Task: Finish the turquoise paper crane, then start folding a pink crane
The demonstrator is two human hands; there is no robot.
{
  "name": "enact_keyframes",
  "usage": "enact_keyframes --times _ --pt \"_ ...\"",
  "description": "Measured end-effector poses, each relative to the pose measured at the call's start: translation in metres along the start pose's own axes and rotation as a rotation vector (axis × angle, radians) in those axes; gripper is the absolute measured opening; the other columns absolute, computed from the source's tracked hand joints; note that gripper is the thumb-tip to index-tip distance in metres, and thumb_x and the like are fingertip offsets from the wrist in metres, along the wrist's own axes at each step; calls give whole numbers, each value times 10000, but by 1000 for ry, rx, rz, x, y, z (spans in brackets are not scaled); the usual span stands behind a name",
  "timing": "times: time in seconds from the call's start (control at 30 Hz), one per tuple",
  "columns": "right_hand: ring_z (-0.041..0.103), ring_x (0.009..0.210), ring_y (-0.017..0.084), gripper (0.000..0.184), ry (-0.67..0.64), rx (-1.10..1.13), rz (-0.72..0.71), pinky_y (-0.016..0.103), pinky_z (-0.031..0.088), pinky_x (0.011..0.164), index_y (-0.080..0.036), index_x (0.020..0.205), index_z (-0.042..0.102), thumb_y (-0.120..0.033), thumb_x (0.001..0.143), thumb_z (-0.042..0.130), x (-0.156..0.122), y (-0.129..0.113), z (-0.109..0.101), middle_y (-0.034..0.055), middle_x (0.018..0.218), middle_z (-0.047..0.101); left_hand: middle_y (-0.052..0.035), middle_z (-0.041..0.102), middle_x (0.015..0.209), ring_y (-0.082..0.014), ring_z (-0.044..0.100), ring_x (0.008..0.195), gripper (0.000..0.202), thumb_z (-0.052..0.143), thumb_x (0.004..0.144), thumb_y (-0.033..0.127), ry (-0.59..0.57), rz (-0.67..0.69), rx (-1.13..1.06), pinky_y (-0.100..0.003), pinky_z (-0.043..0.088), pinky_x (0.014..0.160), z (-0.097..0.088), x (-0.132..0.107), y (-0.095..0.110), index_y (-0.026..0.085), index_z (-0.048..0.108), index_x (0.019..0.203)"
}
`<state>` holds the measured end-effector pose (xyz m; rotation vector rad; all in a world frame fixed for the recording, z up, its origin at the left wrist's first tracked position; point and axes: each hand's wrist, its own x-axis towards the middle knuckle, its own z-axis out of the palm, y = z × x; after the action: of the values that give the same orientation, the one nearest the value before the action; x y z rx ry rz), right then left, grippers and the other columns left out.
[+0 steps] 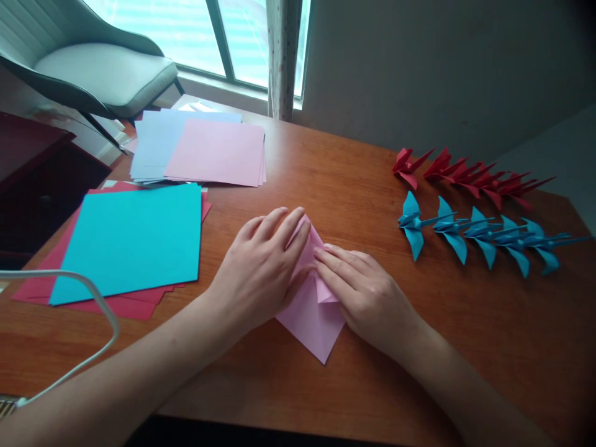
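A partly folded sheet of pink origami paper (321,332) lies on the table between my hands, one pointed corner toward me and a raised flap near its middle. My left hand (263,267) is closed on its upper left part, with the fingers over the far edge and the thumb on the fold. From the right, my right hand (370,288) grips the folded edge beside the flap, its fingers held together. Both hands cover part of the paper, so some of the creases are hidden.
Red paper cranes (465,177) and blue paper cranes (460,230) stand in two rows on the right of the wooden table (261,385). A blue sheet (135,239) lies over red sheets (139,307) at left. Pink sheets (218,152) lie behind. A white cable (109,316) curves at left.
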<state>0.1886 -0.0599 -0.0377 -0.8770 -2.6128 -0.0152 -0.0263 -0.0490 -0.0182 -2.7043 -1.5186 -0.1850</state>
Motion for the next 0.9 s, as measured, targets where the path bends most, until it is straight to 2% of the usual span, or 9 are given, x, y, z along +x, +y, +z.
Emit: enact_keyframes --times 0.1,0.23,0.4,0.6,0.9 --pt "598 1303 281 363 1 8 3 450 534 1045 -79 1271 668 -86 982 449 0 0 0 148 1360 660 -110 428 1595 -330 433 1414 495 388 1012 292 -25 84 4 -478 427 1071 -3 -4 7 118 507 1460" --pt "596 1309 272 375 2 14 12 452 538 1042 -100 1267 673 -82 985 427 -1 0 -1 149 1363 657 -79 483 1561 -319 485 1361 483 404 996 257 -57 102 4 -481 452 1035 -3 -5 9 143 526 1450" --pt "591 1316 271 379 -1 24 9 455 534 1051 -98 1264 673 -83 987 415 -1 1 -1 149 1371 651 -134 421 1595 -330 456 1403 500 381 1003 231 -62 110 32 -492 420 1097 2 -7 10 97 497 1471" --pt "596 1307 282 366 5 14 -1 449 534 1051 -55 1263 666 -77 985 430 -1 1 0 153 1371 650 -156 478 1550 -330 479 1396 494 377 1004 221 -43 112 46 -491 438 1098 3 -9 12 87 508 1461" --pt "594 1307 277 357 -5 12 -5 446 535 1043 -66 1272 663 -98 1000 434 -2 2 -1 146 1376 648 -189 492 1530 -361 487 1386 477 393 997 196 -14 120 81 -493 432 1130 5 -9 16 51 541 1426"
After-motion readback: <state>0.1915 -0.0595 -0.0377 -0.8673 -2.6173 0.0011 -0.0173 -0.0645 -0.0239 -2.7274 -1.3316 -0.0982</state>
